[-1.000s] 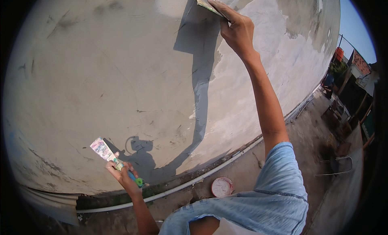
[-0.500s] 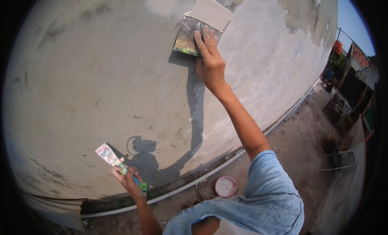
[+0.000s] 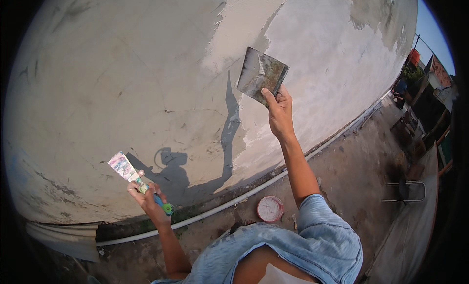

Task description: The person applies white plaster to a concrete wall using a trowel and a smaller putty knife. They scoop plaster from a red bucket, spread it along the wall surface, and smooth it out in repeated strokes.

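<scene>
My right hand (image 3: 280,111) is closed on a wide, flat putty spreader (image 3: 263,75), thumb on its near face. The spreader is held up off the wall, with a smear of pale filler on its stained blade. Lower left, my left hand (image 3: 150,202) grips a narrower putty knife (image 3: 126,167) with a blue and green handle, its blade speckled with dried paint and filler. A fresh strip of cream filler (image 3: 246,20) lies on the grey wall (image 3: 122,88) above the spreader. To the right of it the wall carries a broad whitish coat (image 3: 322,64).
A round tub of whitish filler (image 3: 270,208) stands on the ground near my body. A white pipe (image 3: 229,207) runs along the wall's foot. At right are a metal-framed object (image 3: 413,192), a hanging sheet (image 3: 415,225) and, farther off, a person (image 3: 399,92).
My right hand has drawn the spreader down and away from the wall and turned it over, leaving a longer filler strip in view. My left hand has risen slightly with the putty knife.
</scene>
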The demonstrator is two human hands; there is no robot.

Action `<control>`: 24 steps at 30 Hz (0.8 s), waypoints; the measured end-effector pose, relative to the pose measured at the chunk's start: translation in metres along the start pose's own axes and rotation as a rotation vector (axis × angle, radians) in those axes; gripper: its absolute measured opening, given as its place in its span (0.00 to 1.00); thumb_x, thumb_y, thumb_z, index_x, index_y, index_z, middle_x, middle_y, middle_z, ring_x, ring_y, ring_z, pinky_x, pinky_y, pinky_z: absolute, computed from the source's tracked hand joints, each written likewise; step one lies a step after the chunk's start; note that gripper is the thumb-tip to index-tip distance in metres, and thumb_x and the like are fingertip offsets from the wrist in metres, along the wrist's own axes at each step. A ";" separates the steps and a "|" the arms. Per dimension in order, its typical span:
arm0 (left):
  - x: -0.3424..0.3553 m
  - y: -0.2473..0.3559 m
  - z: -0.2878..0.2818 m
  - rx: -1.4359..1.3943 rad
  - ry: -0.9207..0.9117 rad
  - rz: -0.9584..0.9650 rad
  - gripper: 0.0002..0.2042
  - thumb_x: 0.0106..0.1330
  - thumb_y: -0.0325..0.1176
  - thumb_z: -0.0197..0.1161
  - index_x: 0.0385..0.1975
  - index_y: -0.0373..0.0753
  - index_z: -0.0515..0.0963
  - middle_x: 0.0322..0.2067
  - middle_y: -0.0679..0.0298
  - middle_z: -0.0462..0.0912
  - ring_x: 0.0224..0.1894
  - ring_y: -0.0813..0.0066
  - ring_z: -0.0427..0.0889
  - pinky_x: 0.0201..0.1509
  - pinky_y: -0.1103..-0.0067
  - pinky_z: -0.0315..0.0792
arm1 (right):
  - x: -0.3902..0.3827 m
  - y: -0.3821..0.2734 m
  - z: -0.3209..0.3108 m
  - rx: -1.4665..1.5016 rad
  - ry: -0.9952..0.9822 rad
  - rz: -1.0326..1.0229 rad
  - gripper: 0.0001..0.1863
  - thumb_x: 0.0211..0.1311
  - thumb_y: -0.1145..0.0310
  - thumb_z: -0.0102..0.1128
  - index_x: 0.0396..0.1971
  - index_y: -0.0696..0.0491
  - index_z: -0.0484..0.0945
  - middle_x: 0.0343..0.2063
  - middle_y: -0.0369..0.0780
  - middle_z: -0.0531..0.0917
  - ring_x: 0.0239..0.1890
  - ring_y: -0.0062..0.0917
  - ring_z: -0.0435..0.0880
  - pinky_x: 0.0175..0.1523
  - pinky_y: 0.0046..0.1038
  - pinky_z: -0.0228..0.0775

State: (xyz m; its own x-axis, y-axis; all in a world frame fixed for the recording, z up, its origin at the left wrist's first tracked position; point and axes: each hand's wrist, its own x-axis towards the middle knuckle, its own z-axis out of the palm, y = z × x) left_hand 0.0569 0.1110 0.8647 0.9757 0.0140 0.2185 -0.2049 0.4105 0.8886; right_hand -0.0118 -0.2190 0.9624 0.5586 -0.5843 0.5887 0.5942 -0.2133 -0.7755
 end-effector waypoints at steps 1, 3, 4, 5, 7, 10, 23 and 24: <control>0.001 0.000 -0.001 0.016 0.009 0.003 0.15 0.64 0.24 0.48 0.49 0.44 0.58 0.33 0.63 0.71 0.25 0.84 0.66 0.15 0.89 0.58 | 0.005 0.002 -0.007 0.083 0.031 0.008 0.17 0.72 0.70 0.49 0.56 0.63 0.71 0.48 0.41 0.80 0.50 0.18 0.76 0.58 0.25 0.67; 0.004 -0.002 -0.002 0.030 0.028 0.022 0.16 0.64 0.24 0.49 0.50 0.44 0.58 0.32 0.64 0.71 0.25 0.84 0.66 0.16 0.89 0.58 | 0.015 0.010 -0.017 0.251 0.084 0.014 0.18 0.73 0.68 0.49 0.57 0.61 0.70 0.48 0.40 0.81 0.51 0.18 0.76 0.58 0.26 0.67; 0.005 -0.006 -0.005 0.027 0.040 0.038 0.17 0.64 0.24 0.49 0.51 0.43 0.58 0.31 0.64 0.70 0.25 0.84 0.66 0.16 0.89 0.58 | 0.017 0.014 -0.016 0.243 0.165 -0.019 0.17 0.74 0.67 0.46 0.55 0.62 0.71 0.51 0.41 0.79 0.52 0.22 0.76 0.59 0.29 0.67; 0.006 -0.009 -0.007 0.024 0.052 0.055 0.17 0.64 0.24 0.49 0.52 0.43 0.57 0.31 0.64 0.70 0.25 0.84 0.66 0.16 0.90 0.58 | 0.021 0.019 -0.013 0.106 0.230 -0.119 0.17 0.74 0.68 0.46 0.55 0.62 0.71 0.51 0.42 0.78 0.52 0.23 0.76 0.59 0.29 0.67; 0.006 -0.012 -0.012 0.032 0.028 0.016 0.17 0.65 0.25 0.50 0.51 0.44 0.57 0.28 0.66 0.69 0.25 0.84 0.66 0.17 0.89 0.59 | 0.022 0.028 -0.007 -0.162 0.373 -0.306 0.17 0.73 0.70 0.44 0.55 0.63 0.71 0.52 0.43 0.76 0.51 0.24 0.76 0.59 0.29 0.67; 0.009 -0.016 -0.016 0.031 0.015 -0.015 0.16 0.64 0.26 0.52 0.50 0.44 0.59 0.41 0.62 0.71 0.25 0.84 0.67 0.16 0.89 0.60 | 0.025 0.046 0.034 -0.502 0.490 -0.637 0.16 0.71 0.76 0.43 0.54 0.65 0.71 0.49 0.43 0.75 0.51 0.23 0.74 0.58 0.27 0.66; -0.026 -0.094 0.012 0.145 -0.221 0.171 0.19 0.71 0.44 0.58 0.50 0.36 0.67 0.34 0.68 0.73 0.28 0.84 0.70 0.25 0.86 0.64 | -0.141 0.082 0.142 0.809 -0.075 0.880 0.17 0.65 0.72 0.60 0.52 0.58 0.71 0.44 0.39 0.82 0.43 0.23 0.83 0.45 0.27 0.79; -0.025 -0.095 0.014 0.113 -0.159 0.108 0.18 0.71 0.45 0.57 0.48 0.36 0.68 0.33 0.68 0.73 0.28 0.84 0.70 0.26 0.85 0.64 | -0.141 0.072 0.148 0.800 -0.021 0.898 0.16 0.63 0.72 0.62 0.50 0.57 0.73 0.43 0.39 0.83 0.43 0.22 0.83 0.45 0.25 0.78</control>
State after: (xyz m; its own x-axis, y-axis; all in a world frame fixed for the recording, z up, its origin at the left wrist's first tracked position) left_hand 0.0507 0.0589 0.7801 0.9250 -0.0954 0.3677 -0.3235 0.3095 0.8942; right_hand 0.0380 -0.0356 0.8571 0.9622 -0.2604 -0.0798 0.1745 0.8141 -0.5538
